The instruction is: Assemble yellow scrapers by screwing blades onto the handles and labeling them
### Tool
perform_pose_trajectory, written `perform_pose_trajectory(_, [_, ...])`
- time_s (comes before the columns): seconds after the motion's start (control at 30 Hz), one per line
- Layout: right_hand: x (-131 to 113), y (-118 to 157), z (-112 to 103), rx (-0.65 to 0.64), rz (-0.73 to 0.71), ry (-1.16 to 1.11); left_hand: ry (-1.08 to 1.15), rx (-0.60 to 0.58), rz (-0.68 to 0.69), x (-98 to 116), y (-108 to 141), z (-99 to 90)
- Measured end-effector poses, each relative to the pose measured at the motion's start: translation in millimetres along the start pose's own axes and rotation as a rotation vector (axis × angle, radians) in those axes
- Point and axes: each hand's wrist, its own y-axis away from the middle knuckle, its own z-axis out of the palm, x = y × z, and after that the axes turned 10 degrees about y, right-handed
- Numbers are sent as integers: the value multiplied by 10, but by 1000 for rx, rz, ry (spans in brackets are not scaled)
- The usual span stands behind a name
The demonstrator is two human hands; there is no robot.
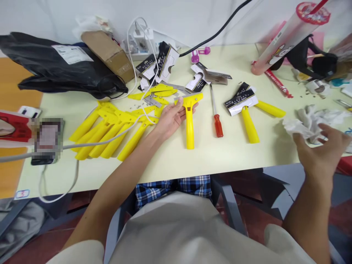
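Observation:
My left hand holds a yellow scraper by its head, with the handle pointing toward me and a metal blade along the top. My right hand is at the far right, fingers apart, beside crumpled white tissue. A red-handled screwdriver lies right of the held scraper. Further right are two yellow handles with black and white cards over their heads. Left of my left hand lie several yellow scraper handles, with yellow plates, small screws and metal blades behind them.
A white cable crosses the left handles. Behind stand a black plastic bag, a cardboard box and a power strip. A phone lies left. A tall cup leans at the back right.

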Motion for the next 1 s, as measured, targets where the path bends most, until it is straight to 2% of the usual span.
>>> perform_pose_trajectory(0.03, [-127,-30,21,-5,-4,12,-10,-8,6,-2,-1,-2])
perform_pose_trajectory(0.1, [-574,16,-32,-51,-131,-36,-23,-25,17,-4,-7,-7])
perform_pose_trajectory(0.2, [-1522,277,-243,-134,-509,-222,-31,-44,24,2,-18,-13])
perform_pose_trajectory(0.23, [-1846,378,-307,-195,-584,-301,-33,-44,23,5,-21,-13])
perform_pose_trajectory(0.33, [-2669,617,-346,-529,-609,-523,-25,-23,16,19,-25,-5])
perform_pose_trajectory(0.37, [-2875,665,-297,-614,-580,-579,-17,-13,15,24,-28,-2])
perform_pose_trajectory(0.43, [-3180,721,-133,-706,-528,-717,2,1,21,33,-36,3])
perform_pose_trajectory(0.57, [-3452,791,197,-948,-354,-960,16,-27,43,39,-56,6])
perform_pose_trajectory(0.67, [-3471,864,261,-1084,-223,-1063,12,-16,31,28,-56,7])
perform_pose_trajectory(0.83, [-3393,927,167,-1098,-62,-1141,-2,-15,-14,-20,-33,10])
perform_pose_trajectory(1.0, [-3343,908,145,-1104,-45,-1159,-13,-60,-14,-59,-16,6])
